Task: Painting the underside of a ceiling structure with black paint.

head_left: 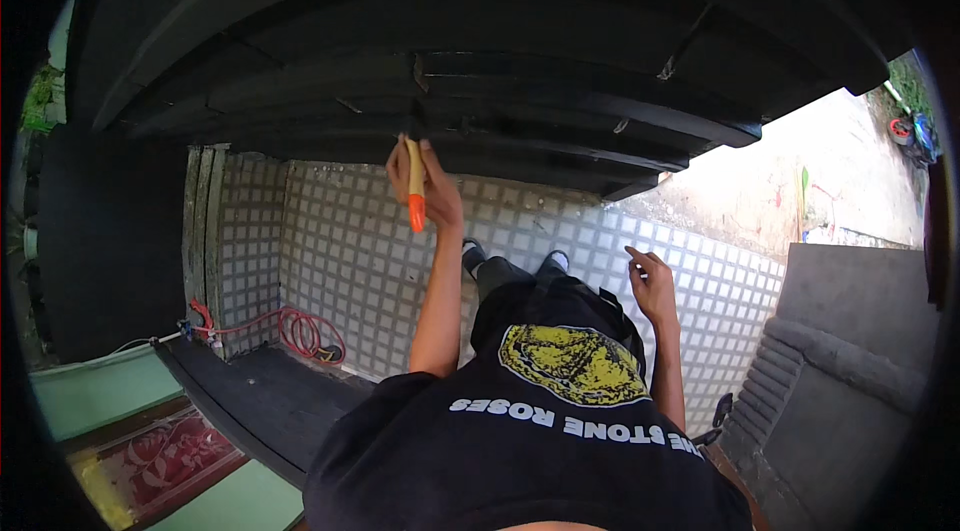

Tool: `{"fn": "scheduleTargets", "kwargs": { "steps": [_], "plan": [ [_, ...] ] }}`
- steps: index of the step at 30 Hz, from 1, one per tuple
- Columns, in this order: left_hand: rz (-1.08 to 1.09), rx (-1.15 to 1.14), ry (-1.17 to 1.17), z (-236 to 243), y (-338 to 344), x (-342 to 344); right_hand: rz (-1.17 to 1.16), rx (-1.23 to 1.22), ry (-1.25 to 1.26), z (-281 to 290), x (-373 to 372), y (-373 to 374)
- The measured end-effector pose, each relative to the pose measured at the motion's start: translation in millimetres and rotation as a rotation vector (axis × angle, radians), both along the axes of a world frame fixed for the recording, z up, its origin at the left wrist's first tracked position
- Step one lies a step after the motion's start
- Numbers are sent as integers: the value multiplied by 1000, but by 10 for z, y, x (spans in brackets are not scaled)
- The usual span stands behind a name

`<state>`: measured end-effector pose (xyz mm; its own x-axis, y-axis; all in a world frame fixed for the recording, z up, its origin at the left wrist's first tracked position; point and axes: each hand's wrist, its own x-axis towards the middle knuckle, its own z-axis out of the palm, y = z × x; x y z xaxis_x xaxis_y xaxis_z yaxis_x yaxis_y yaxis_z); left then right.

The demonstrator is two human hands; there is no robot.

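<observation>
My left hand (440, 189) is raised in front of a black-painted wall of stepped, overlapping blocks (560, 81). Its fingers are closed round the handle of a paintbrush (415, 181), pale wood with an orange end. The dark bristle end points at the wall and blends into the black there, so I cannot tell whether it touches. Lower down on the right, my right hand (653, 286) hangs beside my body, away from the wall. Nothing is in it, and its fingers are loosely bent and apart.
My shoes (558, 259) stand on grey checked tiles (350, 261). A coiled red hose (305, 331) lies at the lower left by a dark ledge (270, 396). Grey concrete steps (765, 376) are at the right, and a sunlit pavement (770, 161) lies beyond.
</observation>
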<state>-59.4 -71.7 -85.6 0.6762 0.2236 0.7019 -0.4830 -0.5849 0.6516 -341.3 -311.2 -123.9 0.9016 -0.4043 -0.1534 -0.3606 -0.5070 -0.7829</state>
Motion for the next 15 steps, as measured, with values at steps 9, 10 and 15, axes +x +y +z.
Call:
{"fn": "scheduleTargets", "kwargs": {
  "steps": [9, 10, 15],
  "plan": [
    [-360, -113, 2, -271, -801, -312, 46, -9, 47, 46, 107, -25],
    [-442, -177, 44, -259, -819, -388, 53, -11, 48, 50, 118, -17],
    [-119, -327, 267, -353, -350, -211, 60, -6, 35, 29, 108, -14]
  ]
}}
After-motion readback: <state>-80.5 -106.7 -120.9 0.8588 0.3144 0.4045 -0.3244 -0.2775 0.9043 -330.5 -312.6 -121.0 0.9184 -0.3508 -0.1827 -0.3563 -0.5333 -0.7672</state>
